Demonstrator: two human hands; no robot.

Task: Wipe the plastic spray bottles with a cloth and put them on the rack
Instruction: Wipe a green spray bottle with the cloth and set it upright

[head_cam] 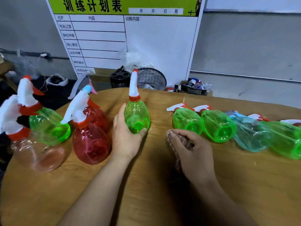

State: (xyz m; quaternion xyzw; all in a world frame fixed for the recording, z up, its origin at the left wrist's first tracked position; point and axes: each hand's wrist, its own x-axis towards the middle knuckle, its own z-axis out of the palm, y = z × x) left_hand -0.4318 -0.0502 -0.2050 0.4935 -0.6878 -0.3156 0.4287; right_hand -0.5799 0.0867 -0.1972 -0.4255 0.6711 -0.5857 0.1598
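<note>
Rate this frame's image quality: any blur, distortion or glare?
Head view: wide-angle bending curves the table edge and tilts the board; spray heads at far left are smeared; small highlights on the red bottle; both hands' centre area is reasonably sharp, lighting even.

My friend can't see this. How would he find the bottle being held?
On the wooden table, look in front of the white chart board. The green bottle stands alone mid-table, gripped low by the left hand. Other green bottles lie sideways at right or crowd at left.

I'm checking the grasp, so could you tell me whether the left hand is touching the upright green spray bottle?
Touching. The head view shows the left hand cupping the green spray bottle, thumb against its base.
</note>
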